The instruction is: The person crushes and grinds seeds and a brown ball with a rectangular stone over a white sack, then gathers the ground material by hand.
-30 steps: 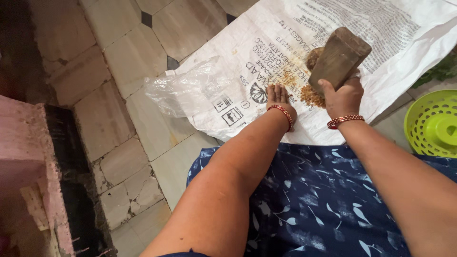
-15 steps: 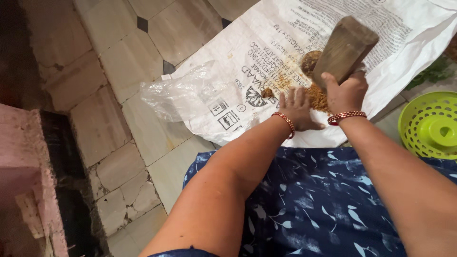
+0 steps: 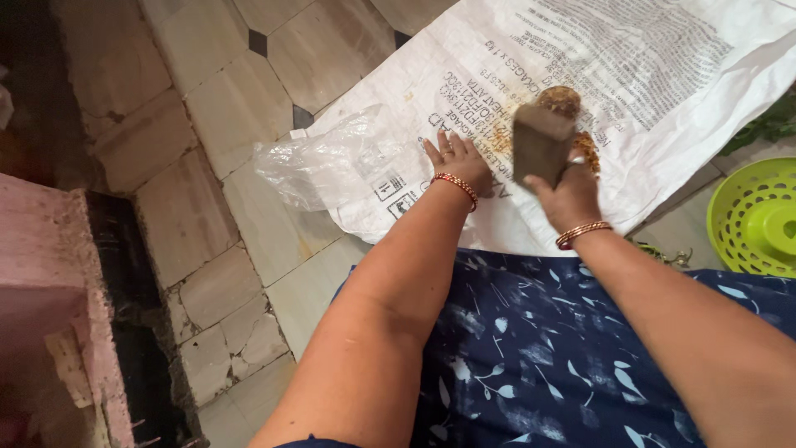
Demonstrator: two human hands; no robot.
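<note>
My right hand [image 3: 569,196] grips a brown rectangular stone block [image 3: 539,144], held up just above a small heap of brown crushed bits [image 3: 567,105] on a white woven sack [image 3: 663,91] spread over the floor. My left hand [image 3: 453,161] rests flat on the sack with fingers spread, just left of the block. Both wrists wear red bangles. A dark blue patterned cloth [image 3: 539,357] covers my lap below the arms.
A crumpled clear plastic bag [image 3: 323,163] lies at the sack's left edge. A lime green perforated basket [image 3: 756,217] sits at the right, with green leaves [image 3: 767,124] above it. Cracked stone tiles [image 3: 199,216] make up the floor, and a pink ledge [image 3: 41,274] stands at left.
The block has tipped toward me and dropped closer to the heap. My left hand has slid left and flattened on the sack.
</note>
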